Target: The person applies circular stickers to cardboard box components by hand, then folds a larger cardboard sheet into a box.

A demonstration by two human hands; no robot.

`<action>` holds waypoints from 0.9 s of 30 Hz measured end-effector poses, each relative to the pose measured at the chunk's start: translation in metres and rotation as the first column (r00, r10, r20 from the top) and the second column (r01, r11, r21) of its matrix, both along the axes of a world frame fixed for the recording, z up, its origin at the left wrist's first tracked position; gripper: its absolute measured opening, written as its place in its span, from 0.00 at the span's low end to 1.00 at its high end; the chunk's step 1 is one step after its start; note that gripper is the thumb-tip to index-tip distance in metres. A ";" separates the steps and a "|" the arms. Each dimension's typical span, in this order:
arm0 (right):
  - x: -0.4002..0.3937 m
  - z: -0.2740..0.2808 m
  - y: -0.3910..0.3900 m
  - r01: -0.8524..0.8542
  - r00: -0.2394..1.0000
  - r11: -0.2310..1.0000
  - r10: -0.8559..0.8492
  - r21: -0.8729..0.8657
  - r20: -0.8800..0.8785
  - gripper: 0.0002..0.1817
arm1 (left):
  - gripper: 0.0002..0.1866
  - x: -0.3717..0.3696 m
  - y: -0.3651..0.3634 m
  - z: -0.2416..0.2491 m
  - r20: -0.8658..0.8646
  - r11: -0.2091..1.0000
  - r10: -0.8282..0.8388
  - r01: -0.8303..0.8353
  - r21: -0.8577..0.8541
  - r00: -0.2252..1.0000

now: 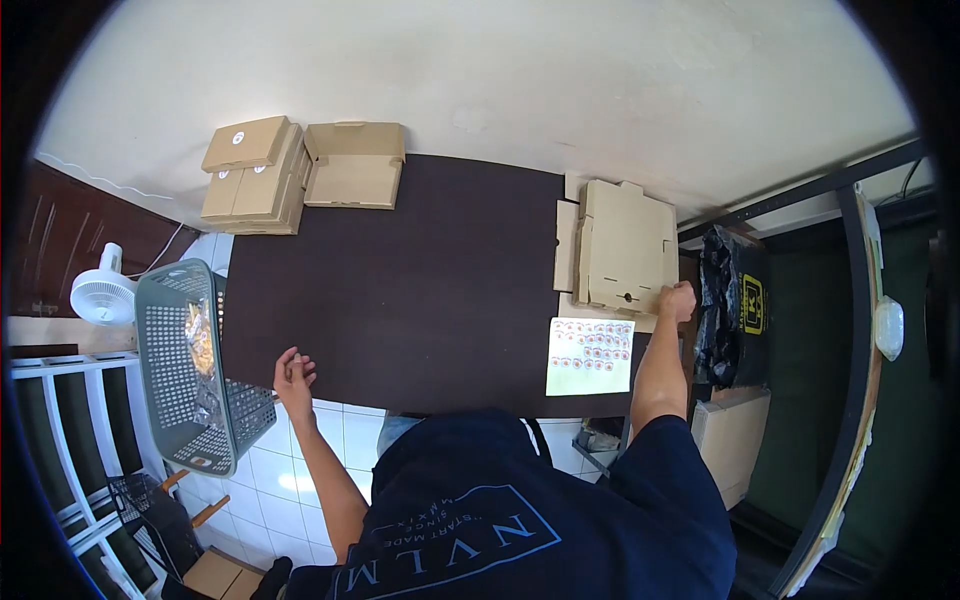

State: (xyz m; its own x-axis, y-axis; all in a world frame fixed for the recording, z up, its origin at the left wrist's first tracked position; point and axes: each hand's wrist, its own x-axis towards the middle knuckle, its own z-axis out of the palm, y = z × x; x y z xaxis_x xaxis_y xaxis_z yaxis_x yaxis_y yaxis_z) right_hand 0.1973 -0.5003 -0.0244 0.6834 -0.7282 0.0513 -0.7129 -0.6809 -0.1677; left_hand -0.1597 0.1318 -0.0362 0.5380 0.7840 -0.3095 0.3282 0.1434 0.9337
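Observation:
My right hand (678, 301) is at the near right corner of a stack of flattened cardboard boxes (630, 245). Its fingers are curled at the edge of the upper sheets, and the fingertips are partly hidden. Over the front left edge of the dark table (430, 290) hovers my left hand (293, 372), empty, with loosely bent fingers held apart. Just in front of the cardboard stack lies a sheet of round red-and-white stickers (590, 357), partly used.
Folded boxes (255, 185) with round labels are piled at the back left, beside an open box (352, 168). A grey basket (165, 350) holding bagged items stands at the table's left. A white fan (104, 288) is behind it. A metal frame (862, 300) rises at the right.

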 end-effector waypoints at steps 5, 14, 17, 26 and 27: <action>0.004 -0.006 -0.005 -0.083 0.993 0.997 0.084 -0.007 0.077 0.09 | 0.15 -0.006 0.012 0.021 -0.067 0.999 0.025 -0.027 -0.031 0.997; -0.024 0.086 -0.004 -0.504 0.846 0.626 0.221 0.595 0.485 0.07 | 0.16 0.037 0.001 0.042 -0.124 0.968 -0.246 0.251 0.026 0.961; -0.054 0.145 0.023 -0.573 0.813 0.451 0.211 0.684 0.542 0.09 | 0.16 0.053 -0.042 0.043 -0.041 0.936 -0.348 0.345 -0.061 0.937; -0.094 0.138 0.145 -0.503 0.800 -0.122 0.311 0.856 0.514 0.14 | 0.36 0.070 -0.127 0.044 0.466 0.688 -0.318 0.539 -0.486 0.826; -0.098 0.122 0.168 -0.444 0.798 -0.176 0.368 0.879 0.477 0.14 | 0.36 0.068 -0.123 0.044 0.514 0.678 -0.273 0.542 -0.497 0.813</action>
State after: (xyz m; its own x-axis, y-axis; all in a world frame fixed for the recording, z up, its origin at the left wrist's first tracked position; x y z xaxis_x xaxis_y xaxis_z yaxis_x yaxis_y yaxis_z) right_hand 0.0998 -0.3323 0.0974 0.8896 0.3329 -0.3126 -0.3350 0.0107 -0.9422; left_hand -0.0917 0.0086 0.0074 0.9280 0.1731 -0.3299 0.1462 0.6452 0.7499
